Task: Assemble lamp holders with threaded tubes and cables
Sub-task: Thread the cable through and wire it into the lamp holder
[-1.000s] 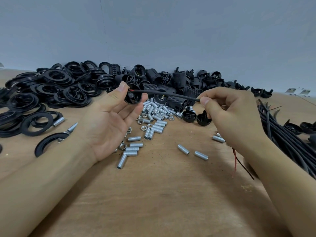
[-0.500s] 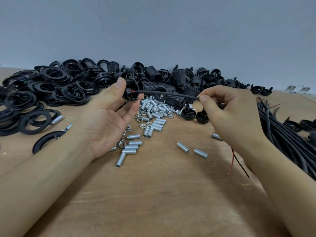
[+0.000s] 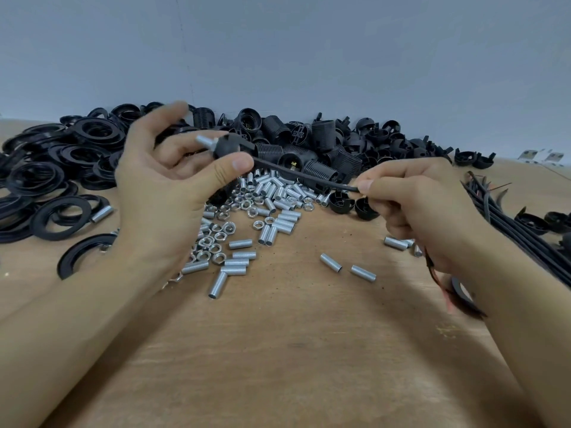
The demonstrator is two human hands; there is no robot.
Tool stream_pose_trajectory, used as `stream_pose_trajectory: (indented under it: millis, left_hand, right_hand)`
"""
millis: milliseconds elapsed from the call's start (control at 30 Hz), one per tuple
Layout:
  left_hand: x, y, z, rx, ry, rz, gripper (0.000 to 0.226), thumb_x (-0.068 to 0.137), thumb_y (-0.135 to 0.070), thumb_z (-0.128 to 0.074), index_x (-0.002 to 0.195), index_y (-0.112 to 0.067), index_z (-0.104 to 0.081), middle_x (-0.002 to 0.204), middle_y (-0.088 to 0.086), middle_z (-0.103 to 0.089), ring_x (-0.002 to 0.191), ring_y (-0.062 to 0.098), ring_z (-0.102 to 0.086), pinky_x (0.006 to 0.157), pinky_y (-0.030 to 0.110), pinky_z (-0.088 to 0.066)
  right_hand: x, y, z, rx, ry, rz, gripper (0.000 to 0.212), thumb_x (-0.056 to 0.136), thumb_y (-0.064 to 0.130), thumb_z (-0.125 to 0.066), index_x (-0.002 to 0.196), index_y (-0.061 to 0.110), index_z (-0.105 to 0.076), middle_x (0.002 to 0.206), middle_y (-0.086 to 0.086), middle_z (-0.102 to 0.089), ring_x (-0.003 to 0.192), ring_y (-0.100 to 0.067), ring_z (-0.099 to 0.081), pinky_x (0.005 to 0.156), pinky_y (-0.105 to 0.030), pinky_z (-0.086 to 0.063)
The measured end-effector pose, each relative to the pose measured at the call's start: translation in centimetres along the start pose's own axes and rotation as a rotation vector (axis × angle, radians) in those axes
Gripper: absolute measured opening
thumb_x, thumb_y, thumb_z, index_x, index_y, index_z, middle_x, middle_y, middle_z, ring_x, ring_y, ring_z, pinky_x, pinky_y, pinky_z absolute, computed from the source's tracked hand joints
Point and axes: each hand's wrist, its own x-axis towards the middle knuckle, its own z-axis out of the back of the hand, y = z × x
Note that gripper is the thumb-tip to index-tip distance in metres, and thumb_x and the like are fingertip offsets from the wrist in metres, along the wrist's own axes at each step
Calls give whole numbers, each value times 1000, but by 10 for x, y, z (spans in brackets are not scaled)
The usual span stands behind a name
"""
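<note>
The black cable (image 3: 304,177) runs on a shallow slant from the right hand (image 3: 414,205), which pinches it between thumb and forefinger, up and leftward into the black lamp-holder cap (image 3: 230,147) held in the left hand (image 3: 168,183). That cap sits between the left thumb and curled fingers, with its silver threaded tube (image 3: 205,141) pointing left, roughly in line with the cable. Both hands are raised over the pile of loose tubes and nuts (image 3: 247,217) on the wooden table (image 3: 293,350); feeding the cable further likely means pushing along that same axis.
</note>
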Motion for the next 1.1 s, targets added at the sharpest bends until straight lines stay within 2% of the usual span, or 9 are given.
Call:
stream_pose_trajectory:
  millis: [67, 133, 233, 400, 500, 633, 800, 967, 1100]
  left_hand:
    - [-1, -1, 0, -34, 13, 40, 71, 56, -34, -95, 116, -16, -59, 88, 1, -75, 97, 29, -73, 81, 33, -58]
    - [-3, -1, -2, -55, 16, 91, 60, 56, -41, -90, 104, -15, -65, 83, 0, -75, 89, 25, -74, 75, 28, -58]
    - [-1, 0, -1, -103, 4, 191, 45, 59, -45, -82, 91, -16, -69, 85, -1, -75, 81, 19, -73, 72, 24, -57]
    - [3, -3, 0, -207, 18, 396, 59, 60, -54, -73, 95, -8, -63, 83, 5, -72, 85, 16, -74, 70, 20, -57]
    - [2, -3, -2, -290, 0, 463, 55, 62, -51, -72, 97, -10, -64, 80, 3, -73, 85, 14, -74, 71, 19, -57]
    - [2, -4, -2, -361, -27, 509, 49, 66, -50, -71, 96, -11, -66, 82, 1, -74, 84, 14, -74, 72, 20, -57]
    - [2, -3, -3, -369, -18, 540, 44, 71, -48, -70, 94, -11, -68, 85, 1, -75, 85, 14, -73, 73, 20, -57]
    - [2, -3, -2, -382, -11, 555, 39, 75, -48, -69, 91, -12, -70, 86, 2, -75, 85, 14, -73, 72, 20, -57]
    - [2, -4, -4, -365, -37, 566, 45, 75, -47, -68, 98, -9, -67, 83, 2, -74, 84, 14, -74, 71, 21, -57]
  right_hand:
    - [2, -4, 2, -77, 16, -45, 20, 87, 9, -63, 70, 13, -72, 46, 2, -47, 38, -9, -32, 40, -20, -26]
    - [1, -6, 0, -145, 18, 0, 19, 89, 13, -63, 73, 18, -73, 48, 4, -52, 38, -8, -34, 40, -21, -29]
    - [0, -5, -3, -7, 29, 68, 22, 91, 12, -61, 74, 19, -72, 54, 1, -57, 39, -9, -33, 41, -20, -27]
    - [0, 2, 1, 259, 127, 173, 12, 88, 17, -62, 78, 14, -69, 55, -3, -53, 40, -10, -28, 40, -18, -24]
    - [-2, 1, 1, 176, 146, 209, 15, 90, 24, -68, 77, 18, -73, 46, 3, -45, 38, -13, -29, 40, -19, -25]
    - [-4, -1, -4, 84, 70, 302, 13, 91, 21, -68, 81, 17, -76, 43, 7, -42, 38, -12, -31, 40, -22, -26]
    - [-4, 1, -6, 93, 26, 331, 14, 91, 17, -67, 79, 14, -74, 42, 14, -44, 37, -4, -34, 40, -13, -28]
    - [-4, 1, -6, 123, 16, 341, 14, 87, 22, -69, 76, 18, -76, 44, 11, -45, 39, -9, -33, 41, -16, -27]
    - [-4, 2, -5, 156, 19, 346, 12, 85, 23, -71, 75, 21, -77, 44, 8, -43, 39, -12, -31, 41, -18, -26]
